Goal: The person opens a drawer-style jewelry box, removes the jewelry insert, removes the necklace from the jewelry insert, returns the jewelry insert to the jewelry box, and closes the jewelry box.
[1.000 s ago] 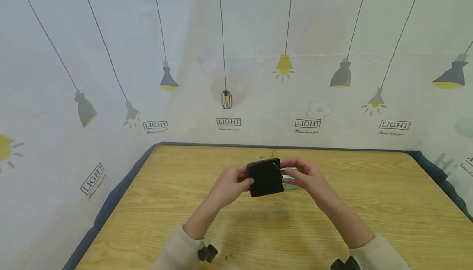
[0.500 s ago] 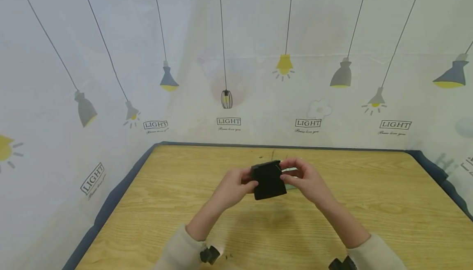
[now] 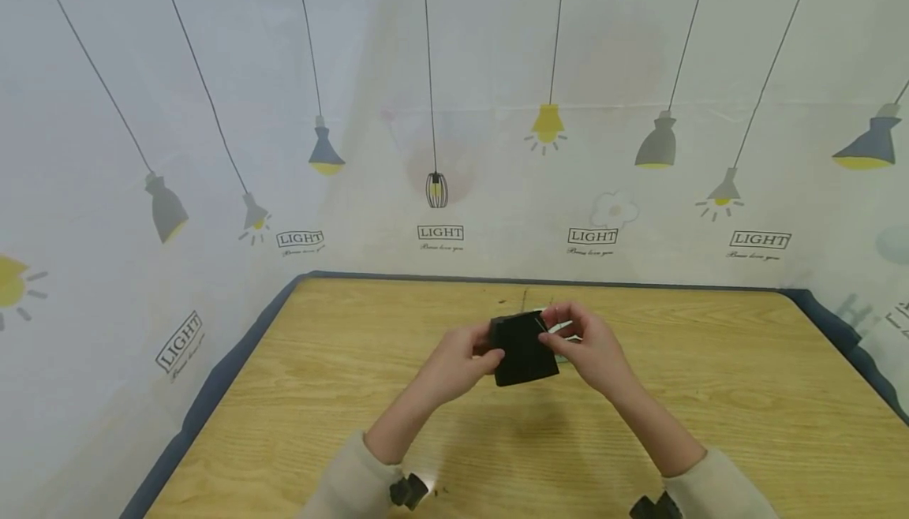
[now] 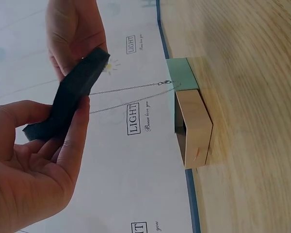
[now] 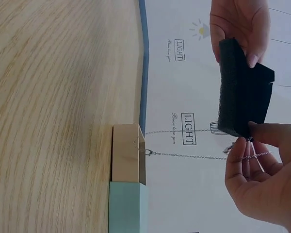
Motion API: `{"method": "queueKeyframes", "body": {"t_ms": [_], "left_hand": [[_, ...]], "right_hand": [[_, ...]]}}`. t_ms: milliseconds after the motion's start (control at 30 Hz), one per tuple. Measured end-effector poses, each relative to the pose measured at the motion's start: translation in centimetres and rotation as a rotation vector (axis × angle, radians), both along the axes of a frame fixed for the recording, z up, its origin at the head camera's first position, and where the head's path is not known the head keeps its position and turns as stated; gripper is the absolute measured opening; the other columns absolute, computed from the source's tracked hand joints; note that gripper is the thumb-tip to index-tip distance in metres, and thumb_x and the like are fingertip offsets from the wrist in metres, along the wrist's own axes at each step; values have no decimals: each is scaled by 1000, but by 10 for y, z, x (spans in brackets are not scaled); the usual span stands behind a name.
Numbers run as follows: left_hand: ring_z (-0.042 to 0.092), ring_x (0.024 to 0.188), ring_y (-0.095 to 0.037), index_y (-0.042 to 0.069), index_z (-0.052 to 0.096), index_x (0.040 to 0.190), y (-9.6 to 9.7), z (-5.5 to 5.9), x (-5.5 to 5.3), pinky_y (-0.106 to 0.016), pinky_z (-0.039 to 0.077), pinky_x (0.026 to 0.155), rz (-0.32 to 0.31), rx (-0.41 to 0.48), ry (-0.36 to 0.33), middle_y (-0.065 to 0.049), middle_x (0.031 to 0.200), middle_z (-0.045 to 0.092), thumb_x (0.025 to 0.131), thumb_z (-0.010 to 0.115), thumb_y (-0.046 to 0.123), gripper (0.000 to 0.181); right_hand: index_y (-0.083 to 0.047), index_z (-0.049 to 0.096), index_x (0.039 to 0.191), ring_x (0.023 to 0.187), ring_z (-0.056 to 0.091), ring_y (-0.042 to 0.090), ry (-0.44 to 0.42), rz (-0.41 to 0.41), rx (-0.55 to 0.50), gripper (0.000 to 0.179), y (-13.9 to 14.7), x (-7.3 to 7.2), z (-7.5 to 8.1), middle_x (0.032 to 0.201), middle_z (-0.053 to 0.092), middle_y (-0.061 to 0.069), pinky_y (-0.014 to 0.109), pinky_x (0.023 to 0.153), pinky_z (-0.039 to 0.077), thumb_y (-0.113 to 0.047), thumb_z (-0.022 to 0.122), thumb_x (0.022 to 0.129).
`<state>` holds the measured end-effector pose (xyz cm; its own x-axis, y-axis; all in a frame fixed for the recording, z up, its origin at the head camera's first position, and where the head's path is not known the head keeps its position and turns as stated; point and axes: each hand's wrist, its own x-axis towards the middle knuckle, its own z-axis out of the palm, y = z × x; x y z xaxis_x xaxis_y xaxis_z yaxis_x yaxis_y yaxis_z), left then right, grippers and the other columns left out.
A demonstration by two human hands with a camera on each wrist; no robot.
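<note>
My left hand point(image 3: 454, 361) grips a square black foam pad point(image 3: 525, 355) by its left edge, thumb on the near face, raised above the table. At the pad's upper right corner my right hand point(image 3: 592, 349) pinches a thin silver necklace point(image 5: 184, 156), thumb and fingertips against the pad. In the right wrist view the chain hangs in a long loop with its clasp point(image 5: 149, 152) at the low end, and a small pendant point(image 5: 229, 148) shows by the fingers. A short strand of it crosses a slit in the pad's corner in the head view.
On the wooden table point(image 3: 355, 393) behind the hands sits a small box: a light green sleeve point(image 4: 183, 74) with a beige drawer point(image 4: 199, 131) pulled partway out. A white sheet printed with lamps point(image 3: 497, 148) stands around the table's back and sides.
Both hands still hold on at the pad. The pad has moved slightly right and down, and the right thumb now lies on its near face at the corner.
</note>
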<state>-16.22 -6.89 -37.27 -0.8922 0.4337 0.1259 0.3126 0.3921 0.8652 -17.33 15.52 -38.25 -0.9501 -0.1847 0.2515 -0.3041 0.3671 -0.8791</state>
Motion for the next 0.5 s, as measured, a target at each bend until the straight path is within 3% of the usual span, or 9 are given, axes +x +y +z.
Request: {"method": "queueKeyframes", "body": {"t_ms": [267, 500], "left_hand": [[69, 110, -31, 1, 61, 127, 4, 0, 0, -37, 59, 83, 19, -21, -3, -18, 118, 71, 100, 59, 13, 29], [70, 109, -30, 3, 62, 125, 2, -1, -1, -41, 58, 86, 23, -71, 27, -17, 116, 72, 101, 57, 10, 26]], "right_hand": [[1, 64, 108, 72, 64, 8, 21, -18, 22, 21, 0, -1, -1, 98, 66, 18, 21, 63, 54, -7, 71, 91], [-1, 66, 101, 64, 55, 6, 0, 6, 120, 12, 6, -2, 0, 86, 67, 12, 23, 56, 47, -10, 68, 94]]}}
